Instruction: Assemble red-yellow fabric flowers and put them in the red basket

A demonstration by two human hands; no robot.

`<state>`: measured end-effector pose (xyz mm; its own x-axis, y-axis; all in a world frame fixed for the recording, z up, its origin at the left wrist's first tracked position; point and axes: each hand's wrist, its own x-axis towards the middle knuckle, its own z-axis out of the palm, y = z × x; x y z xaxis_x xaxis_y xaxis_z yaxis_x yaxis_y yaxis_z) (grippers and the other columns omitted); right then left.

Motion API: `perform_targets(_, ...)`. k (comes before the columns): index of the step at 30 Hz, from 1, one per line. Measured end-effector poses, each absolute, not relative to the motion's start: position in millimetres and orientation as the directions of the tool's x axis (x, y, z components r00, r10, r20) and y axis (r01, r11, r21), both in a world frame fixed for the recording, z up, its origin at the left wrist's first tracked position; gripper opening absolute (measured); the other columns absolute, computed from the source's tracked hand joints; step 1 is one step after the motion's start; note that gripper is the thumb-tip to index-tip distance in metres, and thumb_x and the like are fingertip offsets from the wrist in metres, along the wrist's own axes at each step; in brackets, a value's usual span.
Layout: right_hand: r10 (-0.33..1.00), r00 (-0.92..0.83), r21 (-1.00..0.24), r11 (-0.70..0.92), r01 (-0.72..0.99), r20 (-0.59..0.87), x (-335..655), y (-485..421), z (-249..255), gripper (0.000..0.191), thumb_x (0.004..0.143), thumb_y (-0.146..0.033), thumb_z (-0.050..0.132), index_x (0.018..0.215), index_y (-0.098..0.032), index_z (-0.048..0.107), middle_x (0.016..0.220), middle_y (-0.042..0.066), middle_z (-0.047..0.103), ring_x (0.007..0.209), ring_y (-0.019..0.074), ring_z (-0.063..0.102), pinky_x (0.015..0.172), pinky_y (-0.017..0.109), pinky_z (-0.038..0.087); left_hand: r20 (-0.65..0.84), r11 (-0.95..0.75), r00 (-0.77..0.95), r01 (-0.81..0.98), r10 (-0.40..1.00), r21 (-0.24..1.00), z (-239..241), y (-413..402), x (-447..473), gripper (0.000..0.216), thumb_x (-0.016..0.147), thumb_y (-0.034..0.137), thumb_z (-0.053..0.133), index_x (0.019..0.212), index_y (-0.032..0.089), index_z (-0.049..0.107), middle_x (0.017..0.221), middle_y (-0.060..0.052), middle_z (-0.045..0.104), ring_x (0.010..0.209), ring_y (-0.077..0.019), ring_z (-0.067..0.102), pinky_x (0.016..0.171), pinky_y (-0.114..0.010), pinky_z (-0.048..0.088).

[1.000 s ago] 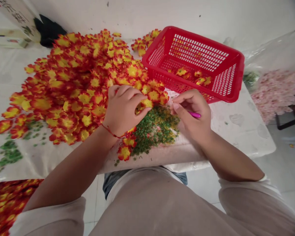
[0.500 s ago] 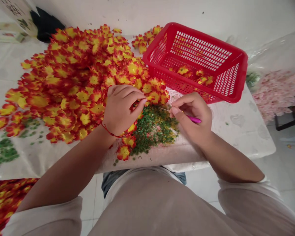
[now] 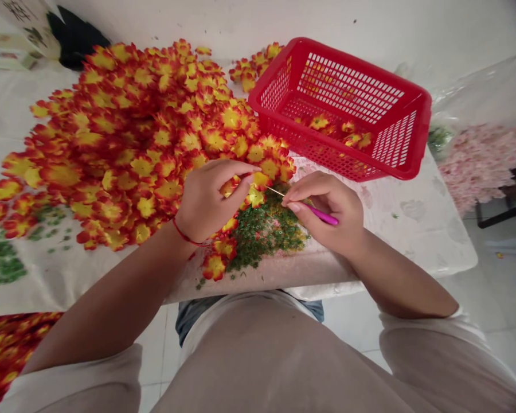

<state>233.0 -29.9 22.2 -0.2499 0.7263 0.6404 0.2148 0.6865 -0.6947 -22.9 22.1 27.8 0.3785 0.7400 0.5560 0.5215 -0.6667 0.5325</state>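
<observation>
Petals heaped red and yellow cover our table, while the basket holds only a few, so we judge most undone. Our left hand pinches one flower above the green bits. Our right hand, fingers closed, grips a pink-handled needle, its tip at that flower. Print on the box is unreadable.

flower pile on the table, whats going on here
A person works at the table with both bare hands. The left hand pinches one red-and-yellow flower at the near edge of the flower pile. The right hand holds a pink-handled pick, its thin metal tip pointing at that flower. Beneath them lies a heap of small green pieces. The red basket behind holds a few flowers.
</observation>
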Motion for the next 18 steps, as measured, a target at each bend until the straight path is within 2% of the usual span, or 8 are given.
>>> perform_targets(7,0.724,-0.258,-0.684,0.690,0.237,0.640,232.2,-28.2,20.3,0.025,0.102,-0.014,0.082,0.120,-0.030,0.078,0.108,0.005,0.083,0.100,0.0237,0.082,0.089,0.042,0.067,0.474,-0.578,0.334,0.534,0.815,0.618,28.7,17.5,-20.6,0.016,0.107,0.022,0.076,0.117,0.028,0.087,0.114,0.003,0.091,0.103,-0.0190,0.087,0.097,-0.029,0.068)
perform_targets(11,0.747,-0.266,-0.698,0.664,0.269,0.609,233.1,-27.5,18.3,0.021,0.104,-0.017,0.081,0.121,-0.030,0.077,0.109,0.006,0.082,0.103,0.0252,0.082,0.090,0.044,0.067,0.467,-0.581,0.347,0.522,0.814,0.625,29.4,15.5,-20.1,0.014,0.107,0.023,0.076,0.114,0.028,0.088,0.113,0.001,0.091,0.104,-0.0212,0.087,0.102,-0.034,0.068)
perform_targets(15,0.725,-0.294,-0.643,0.689,0.335,0.623,234.2,-23.6,18.2,0.026,0.103,-0.023,0.085,0.125,-0.032,0.075,0.113,0.006,0.081,0.105,0.0276,0.080,0.094,0.049,0.067,0.514,-0.650,0.398,0.472,0.760,0.595,28.4,14.0,-19.1,0.015,0.108,0.021,0.077,0.112,0.031,0.087,0.110,0.002,0.091,0.098,-0.0211,0.086,0.100,-0.037,0.068)
perform_targets(18,0.702,-0.288,-0.595,0.708,0.381,0.651,234.7,-21.2,16.3,0.033,0.102,-0.030,0.086,0.133,-0.033,0.073,0.125,0.009,0.079,0.119,0.0315,0.077,0.103,0.053,0.066,0.580,-0.751,0.477,0.401,0.660,0.525,27.0,13.5,-18.2,0.015,0.110,0.021,0.074,0.115,0.030,0.085,0.108,0.001,0.091,0.099,-0.0206,0.085,0.097,-0.037,0.066)
